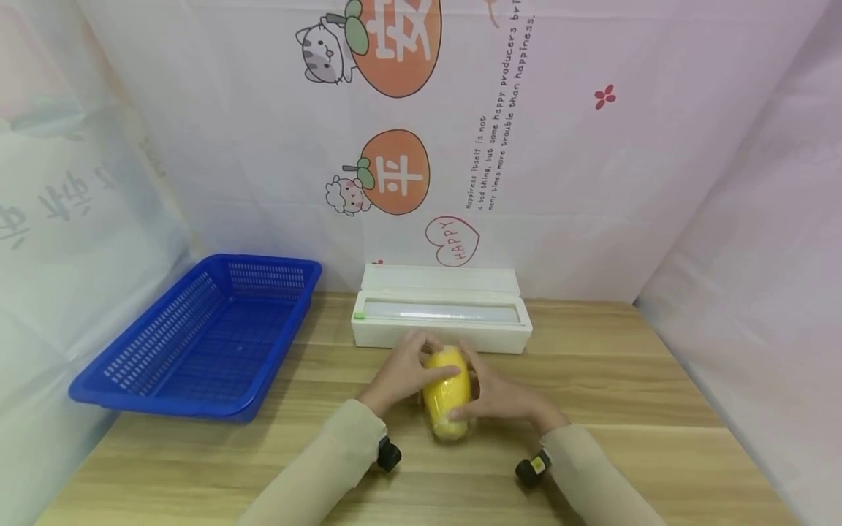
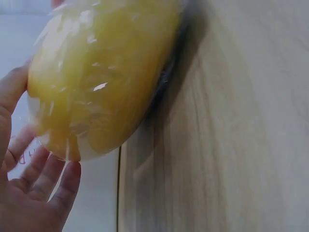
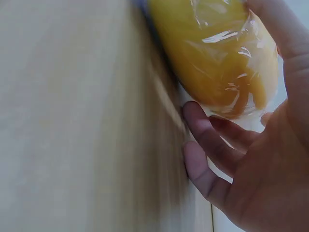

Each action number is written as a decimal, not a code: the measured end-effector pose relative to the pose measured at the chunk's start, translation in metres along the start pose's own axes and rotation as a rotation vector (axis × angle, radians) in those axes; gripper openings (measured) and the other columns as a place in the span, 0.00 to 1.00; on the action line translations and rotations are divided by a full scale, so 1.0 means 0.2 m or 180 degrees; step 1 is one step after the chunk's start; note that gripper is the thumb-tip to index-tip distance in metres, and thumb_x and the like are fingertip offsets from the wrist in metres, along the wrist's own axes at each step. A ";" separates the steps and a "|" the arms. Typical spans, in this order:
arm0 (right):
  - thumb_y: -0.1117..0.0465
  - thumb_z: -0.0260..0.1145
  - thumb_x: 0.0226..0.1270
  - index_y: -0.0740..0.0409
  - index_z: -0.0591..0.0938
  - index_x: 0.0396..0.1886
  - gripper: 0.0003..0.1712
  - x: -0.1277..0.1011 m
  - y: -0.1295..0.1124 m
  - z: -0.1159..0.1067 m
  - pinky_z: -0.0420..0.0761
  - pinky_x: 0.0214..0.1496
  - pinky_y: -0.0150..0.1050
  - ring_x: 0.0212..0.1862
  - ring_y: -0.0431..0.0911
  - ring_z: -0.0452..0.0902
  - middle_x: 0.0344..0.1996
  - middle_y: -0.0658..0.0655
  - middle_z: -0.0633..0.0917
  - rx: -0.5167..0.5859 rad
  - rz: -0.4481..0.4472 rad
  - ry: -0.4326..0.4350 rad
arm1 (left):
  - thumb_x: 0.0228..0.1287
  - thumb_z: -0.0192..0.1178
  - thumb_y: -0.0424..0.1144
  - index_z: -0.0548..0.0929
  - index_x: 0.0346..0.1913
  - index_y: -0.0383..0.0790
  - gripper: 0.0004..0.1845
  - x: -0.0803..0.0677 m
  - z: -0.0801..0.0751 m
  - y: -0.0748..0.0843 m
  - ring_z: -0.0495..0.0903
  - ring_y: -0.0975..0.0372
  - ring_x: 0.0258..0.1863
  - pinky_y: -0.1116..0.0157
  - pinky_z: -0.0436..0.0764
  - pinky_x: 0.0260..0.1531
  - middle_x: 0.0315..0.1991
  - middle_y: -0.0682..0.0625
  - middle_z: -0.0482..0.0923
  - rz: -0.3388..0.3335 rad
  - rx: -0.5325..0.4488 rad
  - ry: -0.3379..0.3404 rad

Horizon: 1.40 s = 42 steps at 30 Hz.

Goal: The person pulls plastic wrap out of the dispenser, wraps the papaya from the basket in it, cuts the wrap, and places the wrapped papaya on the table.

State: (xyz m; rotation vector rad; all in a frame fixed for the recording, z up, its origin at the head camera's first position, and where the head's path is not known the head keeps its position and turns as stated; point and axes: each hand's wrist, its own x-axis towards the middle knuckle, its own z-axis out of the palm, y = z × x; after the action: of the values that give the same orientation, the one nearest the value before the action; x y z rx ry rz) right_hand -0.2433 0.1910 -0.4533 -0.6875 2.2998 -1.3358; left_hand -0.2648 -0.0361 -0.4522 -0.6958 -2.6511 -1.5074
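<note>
Head view: glossy film-wrapped oval yellow fruit (image 1: pixel 447 394).

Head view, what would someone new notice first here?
A bright yellow fruit wrapped in clear film sits mid-table, cupped between the left hand and right hand. Just behind stands an open white film dispenser, and a blue basket lies at the left.

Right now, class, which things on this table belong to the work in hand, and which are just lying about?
In use:
- yellow fruit wrapped in cling film
- left hand, holding it
- right hand, holding it
- cling film dispenser, lid open

Lying about:
- blue basket, nothing visible inside
</note>
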 end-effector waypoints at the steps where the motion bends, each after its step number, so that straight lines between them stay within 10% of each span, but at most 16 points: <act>1: 0.48 0.80 0.54 0.48 0.32 0.81 0.75 0.00 0.00 0.00 0.73 0.65 0.50 0.70 0.56 0.64 0.76 0.65 0.56 0.0002 0.0002 -0.0019 | 0.55 0.72 0.61 0.79 0.48 0.45 0.27 0.00 0.00 0.00 0.76 0.58 0.50 0.62 0.81 0.45 0.51 0.53 0.71 0.0014 -0.0016 0.0016; 21: 0.46 0.74 0.62 0.36 0.45 0.82 0.59 -0.02 0.00 -0.01 0.70 0.62 0.65 0.71 0.61 0.62 0.76 0.56 0.58 -0.0126 -0.0104 -0.0007 | 0.62 0.70 0.54 0.79 0.34 0.45 0.17 -0.02 0.00 0.04 0.78 0.62 0.44 0.64 0.81 0.43 0.39 0.55 0.75 0.0413 0.0372 0.0308; 27: 0.47 0.74 0.62 0.40 0.45 0.82 0.59 -0.01 0.01 -0.01 0.72 0.63 0.60 0.67 0.59 0.68 0.73 0.60 0.63 -0.0040 -0.0138 0.0000 | 0.68 0.65 0.52 0.79 0.46 0.46 0.15 -0.04 -0.07 -0.02 0.76 0.60 0.47 0.65 0.81 0.45 0.47 0.52 0.75 0.0853 0.0554 -0.0156; 33: 0.47 0.74 0.63 0.39 0.45 0.82 0.59 0.00 0.01 0.00 0.73 0.62 0.58 0.64 0.56 0.71 0.69 0.60 0.67 -0.0020 -0.0099 0.0039 | 0.39 0.78 0.65 0.69 0.69 0.45 0.53 -0.09 -0.15 -0.05 0.67 0.61 0.64 0.56 0.71 0.64 0.65 0.53 0.65 0.0848 0.0742 -0.0859; 42: 0.45 0.76 0.59 0.44 0.44 0.81 0.62 0.01 0.01 0.03 0.75 0.61 0.52 0.59 0.51 0.74 0.65 0.59 0.69 -0.0124 -0.0124 0.0183 | 0.40 0.80 0.60 0.65 0.70 0.44 0.55 -0.10 -0.13 -0.06 0.69 0.61 0.63 0.61 0.72 0.64 0.67 0.52 0.61 0.0816 0.0696 -0.0923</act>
State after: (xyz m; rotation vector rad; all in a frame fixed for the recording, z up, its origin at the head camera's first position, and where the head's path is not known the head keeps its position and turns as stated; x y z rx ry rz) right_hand -0.2419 0.1867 -0.4580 -0.7185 2.3750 -1.3481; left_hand -0.2563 -0.0695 -0.4525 -1.2594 -2.7273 -1.1058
